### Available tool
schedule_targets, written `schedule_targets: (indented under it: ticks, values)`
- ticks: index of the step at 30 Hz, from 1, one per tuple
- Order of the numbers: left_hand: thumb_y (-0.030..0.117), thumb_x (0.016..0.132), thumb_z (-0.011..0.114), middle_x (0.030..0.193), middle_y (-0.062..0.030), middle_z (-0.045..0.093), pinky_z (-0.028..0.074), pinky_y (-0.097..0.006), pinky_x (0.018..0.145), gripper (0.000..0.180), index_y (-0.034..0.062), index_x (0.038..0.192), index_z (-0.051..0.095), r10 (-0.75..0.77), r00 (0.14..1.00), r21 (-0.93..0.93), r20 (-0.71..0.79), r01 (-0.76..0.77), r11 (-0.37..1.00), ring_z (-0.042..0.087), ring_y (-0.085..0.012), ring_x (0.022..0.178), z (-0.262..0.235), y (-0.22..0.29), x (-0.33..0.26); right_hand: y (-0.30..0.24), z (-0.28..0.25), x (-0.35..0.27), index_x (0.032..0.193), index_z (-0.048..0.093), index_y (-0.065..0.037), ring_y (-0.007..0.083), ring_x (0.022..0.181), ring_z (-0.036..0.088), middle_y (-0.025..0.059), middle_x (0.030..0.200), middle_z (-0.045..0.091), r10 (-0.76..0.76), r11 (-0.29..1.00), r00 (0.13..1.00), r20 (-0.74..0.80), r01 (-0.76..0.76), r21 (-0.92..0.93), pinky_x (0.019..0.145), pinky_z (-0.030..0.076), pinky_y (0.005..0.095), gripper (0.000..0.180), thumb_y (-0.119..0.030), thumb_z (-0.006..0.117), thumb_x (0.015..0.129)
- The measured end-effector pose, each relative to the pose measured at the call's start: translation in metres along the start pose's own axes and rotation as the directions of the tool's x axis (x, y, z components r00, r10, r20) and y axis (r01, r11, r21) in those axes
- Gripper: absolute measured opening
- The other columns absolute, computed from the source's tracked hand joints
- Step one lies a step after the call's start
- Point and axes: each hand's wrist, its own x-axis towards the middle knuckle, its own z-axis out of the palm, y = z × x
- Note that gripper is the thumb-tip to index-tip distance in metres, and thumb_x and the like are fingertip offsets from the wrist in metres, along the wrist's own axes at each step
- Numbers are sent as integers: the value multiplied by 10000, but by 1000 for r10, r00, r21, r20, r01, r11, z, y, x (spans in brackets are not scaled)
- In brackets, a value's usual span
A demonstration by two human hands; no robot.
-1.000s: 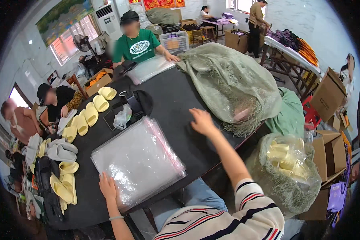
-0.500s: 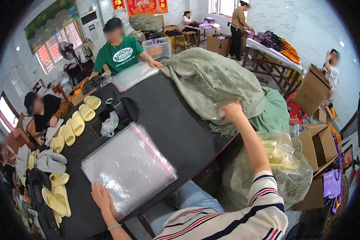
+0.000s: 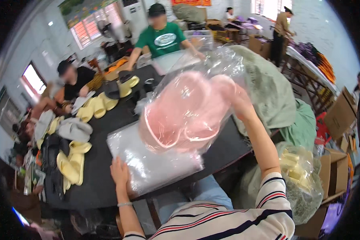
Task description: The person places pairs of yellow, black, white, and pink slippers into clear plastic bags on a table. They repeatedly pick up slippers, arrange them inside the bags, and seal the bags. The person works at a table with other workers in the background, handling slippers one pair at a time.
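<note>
A clear plastic bag with a pair of pink slippers inside hangs above the black table. My right hand grips it at the right side, the fingers partly behind the plastic. Beneath the bag lies a stack of flat clear plastic bags, partly covered from sight. My left hand rests with fingers outstretched on the left edge of that stack and holds nothing. Motion blurs the pink slippers a little.
Yellow slippers and grey slippers line the table's left side. Beyond the table stands a co-worker in green. A woven sack bulges at the right, with a bag of pale yellow slippers below it.
My right hand has left the woven sack and now holds the bagged pink slippers over the table. My left hand stays at the bag stack. The whole view has shifted.
</note>
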Motion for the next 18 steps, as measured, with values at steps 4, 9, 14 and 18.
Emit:
schedule_targets:
  ticks: [4, 9, 14, 18]
  values:
    - [335, 914, 530, 1351, -215, 480, 301, -494, 1076, 536, 51, 1363, 458, 55, 997, 8, -58, -55, 998, 430, -358, 1275, 10, -12, 1, 74, 68, -6, 1306, 491, -52, 230, 1125, 576, 89, 1213, 601, 408, 744, 913, 18, -343, 573, 996, 454, 411, 425, -316, 507, 973]
    - [325, 931, 511, 1364, -242, 460, 298, -492, 1087, 530, 66, 1387, 439, 15, 998, -95, -66, -22, 995, 414, -371, 1292, -3, -2, -3, 167, 117, -57, 1237, 527, -110, 227, 1189, 535, 40, 1217, 572, 782, 364, 588, 207, -700, 615, 972, 469, 445, 315, -268, 530, 964]
    - [290, 952, 473, 1415, -196, 426, 247, -459, 1123, 514, 104, 1425, 400, -50, 999, -193, -20, 45, 980, 377, -334, 1328, 1, -10, -3, 225, 111, -95, 1449, 245, -189, 283, 1133, 554, 96, 1291, 482, 768, 324, 551, 328, -775, 542, 933, 483, 485, 618, -202, 578, 929]
    - [296, 953, 473, 1428, -188, 414, 245, -446, 1126, 501, 109, 1415, 418, -80, 997, -176, 13, 81, 981, 378, -327, 1328, -2, -7, -5, 191, 104, -84, 1500, 95, -304, 298, 1000, 597, 151, 1335, 427, 748, 500, 630, 210, -742, 446, 896, 497, 472, 783, -150, 595, 918]
